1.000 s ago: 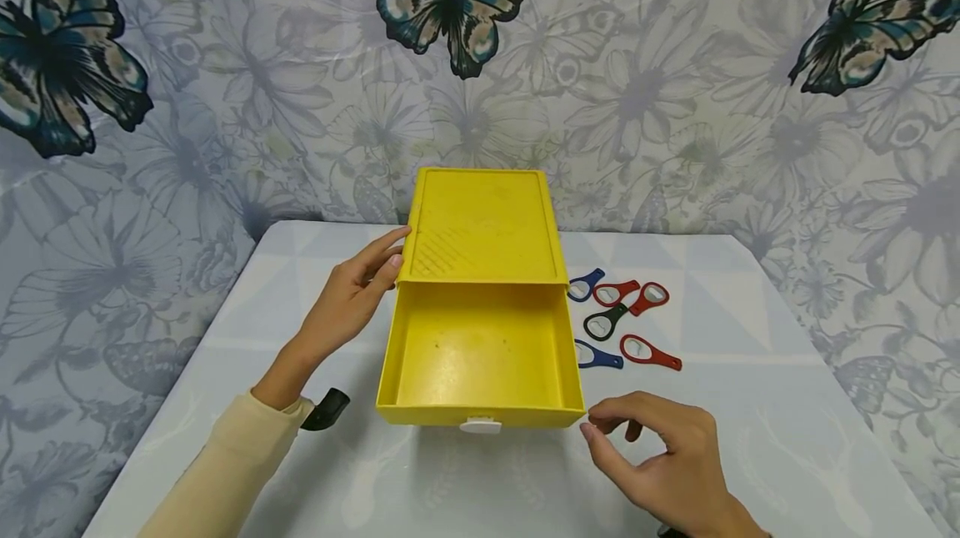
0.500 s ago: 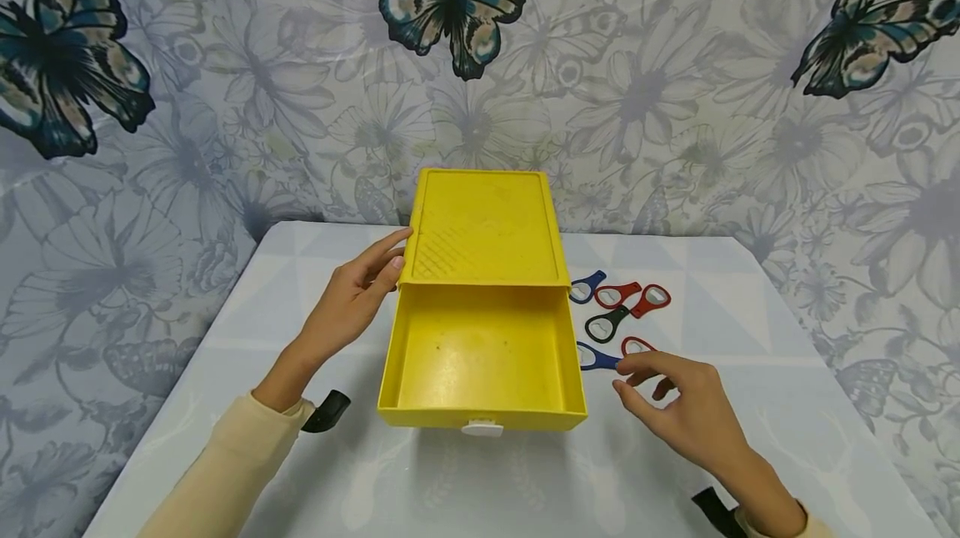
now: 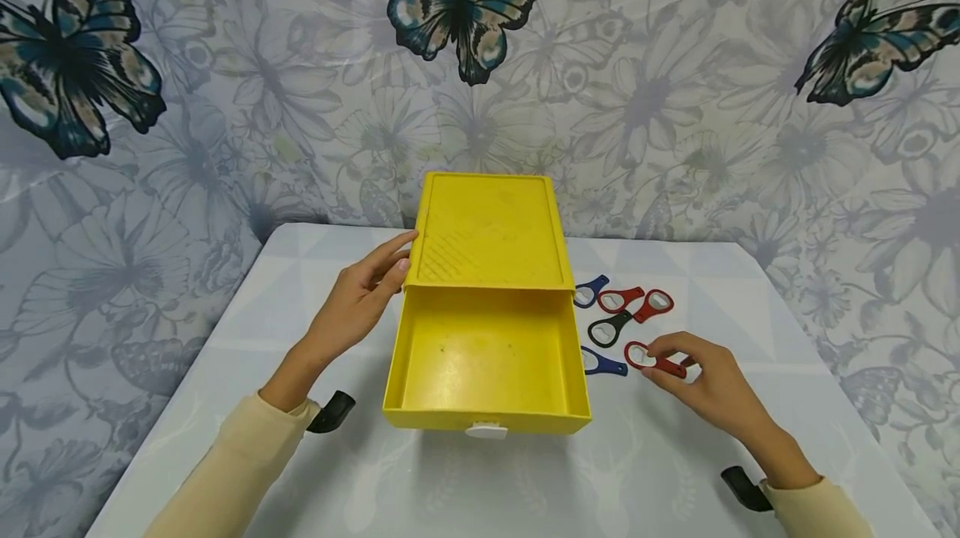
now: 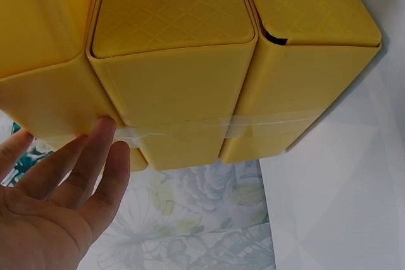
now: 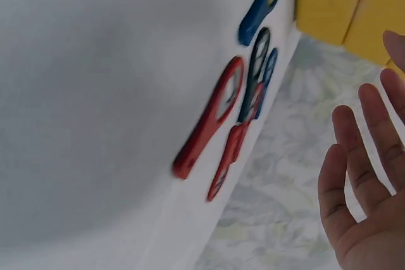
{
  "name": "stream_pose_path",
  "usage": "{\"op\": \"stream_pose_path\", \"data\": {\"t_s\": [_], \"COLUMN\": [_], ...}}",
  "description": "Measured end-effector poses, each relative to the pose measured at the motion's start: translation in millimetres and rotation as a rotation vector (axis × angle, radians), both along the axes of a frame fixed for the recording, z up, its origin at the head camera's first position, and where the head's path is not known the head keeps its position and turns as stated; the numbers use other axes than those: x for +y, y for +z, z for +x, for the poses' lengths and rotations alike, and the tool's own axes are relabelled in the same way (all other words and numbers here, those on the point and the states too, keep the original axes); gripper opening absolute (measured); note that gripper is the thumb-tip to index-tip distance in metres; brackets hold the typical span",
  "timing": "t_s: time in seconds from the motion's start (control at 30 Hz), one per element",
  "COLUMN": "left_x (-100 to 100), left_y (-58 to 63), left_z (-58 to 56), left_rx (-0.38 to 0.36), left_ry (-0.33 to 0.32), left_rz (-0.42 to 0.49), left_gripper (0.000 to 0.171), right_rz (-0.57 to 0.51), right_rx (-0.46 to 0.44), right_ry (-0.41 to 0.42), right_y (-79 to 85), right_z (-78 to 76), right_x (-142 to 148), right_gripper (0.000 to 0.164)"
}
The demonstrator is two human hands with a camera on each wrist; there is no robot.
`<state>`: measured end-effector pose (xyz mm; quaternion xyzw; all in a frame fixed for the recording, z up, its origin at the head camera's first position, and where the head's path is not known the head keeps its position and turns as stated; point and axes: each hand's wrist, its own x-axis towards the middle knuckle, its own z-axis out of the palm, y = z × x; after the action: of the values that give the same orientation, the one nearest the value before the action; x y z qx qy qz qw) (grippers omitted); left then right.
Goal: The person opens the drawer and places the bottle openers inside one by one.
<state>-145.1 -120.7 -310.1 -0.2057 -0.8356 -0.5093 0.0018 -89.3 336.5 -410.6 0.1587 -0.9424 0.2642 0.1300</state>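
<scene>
A yellow drawer unit stands mid-table with its top drawer pulled out and bare inside. My left hand rests fingertips against its left side; in the left wrist view the fingers are loosely extended by the yellow wall. My right hand hovers low over a red bottle opener, thumb and forefinger parted around it in the head view. The right wrist view shows that opener flat on the table, apart from the relaxed fingers.
Several more bottle openers lie right of the unit: a near blue one, a black one, a far blue one and two red ones, one of them outermost. A white latch sits on the drawer front. Patterned cloth hangs behind.
My right hand has moved from the drawer's front right corner, right and away from me, to the nearest red opener. The left hand stays at the unit's side.
</scene>
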Motion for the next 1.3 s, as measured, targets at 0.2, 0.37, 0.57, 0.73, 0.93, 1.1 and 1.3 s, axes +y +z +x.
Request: {"op": "stream_pose_path", "data": {"t_s": [0.2, 0.37, 0.57, 0.73, 0.93, 1.1, 1.3], "left_x": [0, -2, -2, -2, 0, 0, -1], "left_y": [0.3, 0.1, -0.9, -2.2, -3.0, -2.9, -2.0], "left_z": [-0.5, -1.0, -1.5, -2.4, -3.9, -3.6, -2.3], "left_rx": [0.000, 0.000, 0.007, 0.004, 0.003, 0.012, 0.014], "left_ry": [0.006, 0.008, 0.012, 0.000, -0.007, -0.007, -0.001], "left_rz": [-0.013, -0.017, -0.020, -0.007, 0.002, 0.001, -0.007], "left_gripper": [0.046, 0.046, 0.046, 0.046, 0.046, 0.046, 0.046], "right_rz": [0.029, 0.040, 0.060, 0.045, 0.019, 0.034, 0.033], "right_rx": [-0.037, -0.056, -0.089, -0.154, -0.165, -0.146, -0.124], "right_ry": [0.025, 0.040, 0.062, 0.094, 0.142, 0.144, 0.147], "right_y": [-18.2, -28.8, -36.5, -42.5, -48.5, -49.6, -50.6], "right_z": [-11.1, -17.3, -25.1, -31.6, -36.0, -38.9, -39.4], "right_x": [25, 38, 45, 48, 50, 49, 47], "right_gripper": [0.033, 0.035, 0.036, 0.032, 0.030, 0.027, 0.024]}}
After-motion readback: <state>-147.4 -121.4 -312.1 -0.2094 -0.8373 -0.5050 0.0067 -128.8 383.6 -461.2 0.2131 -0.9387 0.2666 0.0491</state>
